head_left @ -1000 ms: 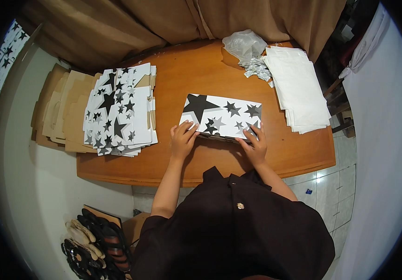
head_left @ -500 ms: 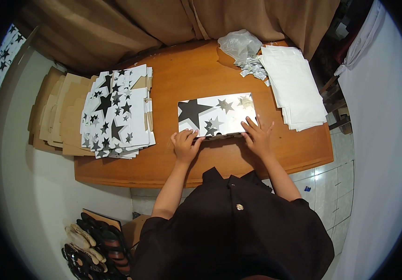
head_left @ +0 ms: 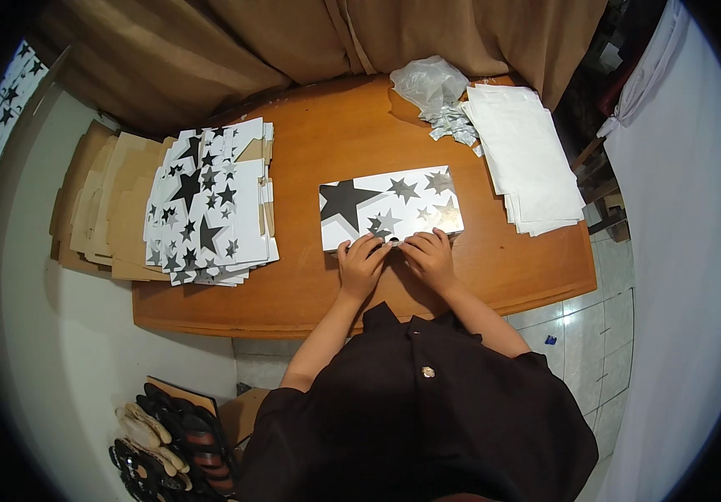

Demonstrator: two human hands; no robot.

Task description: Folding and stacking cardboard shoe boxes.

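Observation:
A white cardboard box printed with black and grey stars lies on the wooden table in front of me, its lid down. Both hands are at its near long edge, close together around the small dark notch in the middle. My left hand has its fingers bent over the edge, left of the notch. On the other side of the notch, my right hand grips the same edge with curled fingers. My thumbs are against the front side, which is mostly hidden by the hands.
Flat star-printed cardboard sheets are stacked at the left, beside brown cardboard pieces. White paper sheets lie at the right, near a clear plastic bag and small silvery packets. Several sandals are low at the left.
Both hands have moved inward along the box's near edge, from its corners to the middle notch. My fingers have curled in. The box has barely shifted.

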